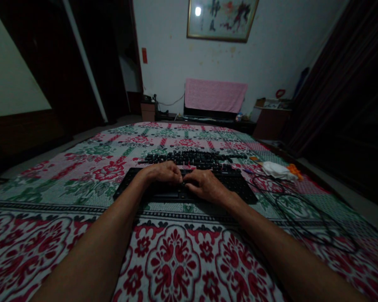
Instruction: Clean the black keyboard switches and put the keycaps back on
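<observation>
A black keyboard (236, 184) lies on a floral bedspread (173, 256) in front of me. My left hand (164, 172) and my right hand (204, 184) rest side by side on its middle, fingers curled and pinched together at one spot. What the fingertips hold is too small and dark to make out. Just behind the keyboard lies a row of loose black keycaps (192, 158). A black cable (302, 214) runs off the keyboard's right end and loops across the bedspread.
A white cloth (275, 170) and a small orange object (294, 170) lie at the right edge of the bed. Beyond stand a low cabinet with a pink-draped screen (216, 95), a small box (148, 111) and a dark curtain (343, 84).
</observation>
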`<state>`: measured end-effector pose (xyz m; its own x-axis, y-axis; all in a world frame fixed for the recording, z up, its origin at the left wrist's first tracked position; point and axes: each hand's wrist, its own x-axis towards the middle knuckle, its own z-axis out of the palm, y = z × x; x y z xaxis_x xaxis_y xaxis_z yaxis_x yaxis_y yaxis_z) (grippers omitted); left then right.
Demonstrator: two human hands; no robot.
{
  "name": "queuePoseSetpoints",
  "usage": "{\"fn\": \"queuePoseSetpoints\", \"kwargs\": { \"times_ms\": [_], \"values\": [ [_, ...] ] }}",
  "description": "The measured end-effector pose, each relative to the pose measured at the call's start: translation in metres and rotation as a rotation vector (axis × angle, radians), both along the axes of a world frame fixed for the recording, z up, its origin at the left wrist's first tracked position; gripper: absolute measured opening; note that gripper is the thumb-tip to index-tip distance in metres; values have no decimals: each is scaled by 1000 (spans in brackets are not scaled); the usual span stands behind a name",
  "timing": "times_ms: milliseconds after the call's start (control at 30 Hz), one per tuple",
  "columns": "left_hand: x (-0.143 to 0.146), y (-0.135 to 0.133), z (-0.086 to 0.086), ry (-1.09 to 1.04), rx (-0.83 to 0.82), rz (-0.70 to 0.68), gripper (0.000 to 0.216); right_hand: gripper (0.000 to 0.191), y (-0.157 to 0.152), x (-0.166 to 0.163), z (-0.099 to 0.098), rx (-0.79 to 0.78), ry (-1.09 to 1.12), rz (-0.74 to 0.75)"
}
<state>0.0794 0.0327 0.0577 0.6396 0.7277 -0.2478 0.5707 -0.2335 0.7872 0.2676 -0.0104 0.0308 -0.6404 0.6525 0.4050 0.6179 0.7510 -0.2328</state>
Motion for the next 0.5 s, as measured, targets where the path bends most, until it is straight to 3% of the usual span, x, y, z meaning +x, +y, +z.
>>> {"fn": "queuePoseSetpoints", "kwargs": {
  "times_ms": [200,500],
  "values": [
    [-2,1,1,5,-23,-14,17,17,-5,-1,6,-67,0,-24],
    [-10,15,-15,-33,59,52,28,14,-9,-1,4,-307,35,21]
  ]
}}
